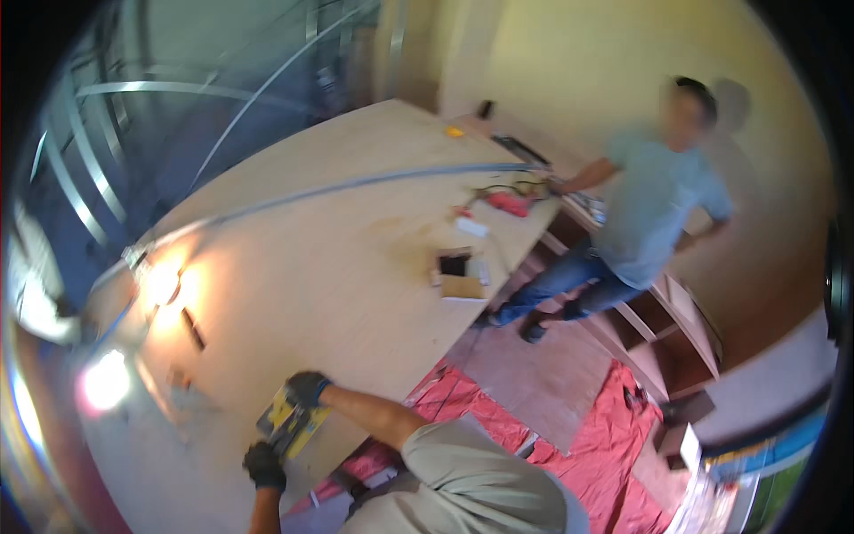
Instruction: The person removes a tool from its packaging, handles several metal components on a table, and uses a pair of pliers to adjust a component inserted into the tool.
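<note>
Both my hands wear dark gloves and are over the near edge of a large pale wooden board (329, 258). Between them lies a flat yellow, grey and black package (289, 425), its details blurred. My right hand (309, 389) is closed on its far end. At its near left end is my left hand (265, 467), fingers curled; what they hold, if anything, is hidden. A dark slim tool (193, 328) and a small brownish piece (180, 378) lie on the board beyond my left hand.
A bright lamp (164, 283) glares at the board's left edge. A long metal strip (356, 184) crosses the far part. An open box (463, 286) and a red tool (509, 204) lie to the right. A person (658, 205) stands by wooden shelving (663, 325); red sheeting (587, 463) covers the floor.
</note>
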Action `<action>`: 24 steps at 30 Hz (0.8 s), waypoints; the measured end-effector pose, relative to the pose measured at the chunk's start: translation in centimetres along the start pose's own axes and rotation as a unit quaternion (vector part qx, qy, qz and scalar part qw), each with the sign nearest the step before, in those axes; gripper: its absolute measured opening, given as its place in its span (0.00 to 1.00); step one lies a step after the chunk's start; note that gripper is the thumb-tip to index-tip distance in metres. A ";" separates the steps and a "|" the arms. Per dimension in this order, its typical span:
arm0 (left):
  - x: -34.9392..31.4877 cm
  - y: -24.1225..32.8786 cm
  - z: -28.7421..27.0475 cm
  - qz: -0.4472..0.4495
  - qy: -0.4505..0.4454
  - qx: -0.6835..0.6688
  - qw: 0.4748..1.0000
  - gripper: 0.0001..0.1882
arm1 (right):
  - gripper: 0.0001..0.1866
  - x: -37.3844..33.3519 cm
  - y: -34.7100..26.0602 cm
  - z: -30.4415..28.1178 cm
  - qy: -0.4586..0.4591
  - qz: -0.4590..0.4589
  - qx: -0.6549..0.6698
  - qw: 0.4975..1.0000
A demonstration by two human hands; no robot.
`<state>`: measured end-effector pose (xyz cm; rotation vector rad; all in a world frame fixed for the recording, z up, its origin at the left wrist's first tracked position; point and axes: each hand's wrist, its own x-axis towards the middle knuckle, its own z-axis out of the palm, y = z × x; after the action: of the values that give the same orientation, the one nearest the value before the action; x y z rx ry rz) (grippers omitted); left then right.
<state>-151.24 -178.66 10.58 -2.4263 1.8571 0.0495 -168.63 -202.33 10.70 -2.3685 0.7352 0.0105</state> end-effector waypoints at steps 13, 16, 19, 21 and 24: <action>1.8 3.8 -3.0 -0.075 -0.028 0.037 0.996 0.08 | 0.13 -2.7 2.4 -0.1 0.105 0.062 0.023 0.992; 1.9 4.5 -4.8 -0.091 -0.072 0.003 0.993 0.08 | 0.13 -3.5 1.5 -1.2 0.086 -0.002 -0.017 0.996; 2.0 4.7 -4.4 -0.077 -0.059 0.009 0.995 0.09 | 0.14 -3.5 1.1 -2.1 0.049 0.053 -0.009 0.997; 1.8 4.6 -4.0 -0.071 -0.051 0.031 0.996 0.10 | 0.15 -3.6 0.5 -2.7 0.044 0.088 0.003 0.995; 2.3 4.6 -4.0 -0.080 -0.080 0.030 0.993 0.10 | 0.15 -3.8 0.5 -2.7 0.059 0.101 0.003 0.993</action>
<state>-155.19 -182.43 14.15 -2.4422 1.5704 0.1712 -172.57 -202.33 13.25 -2.2951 1.0271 -0.0465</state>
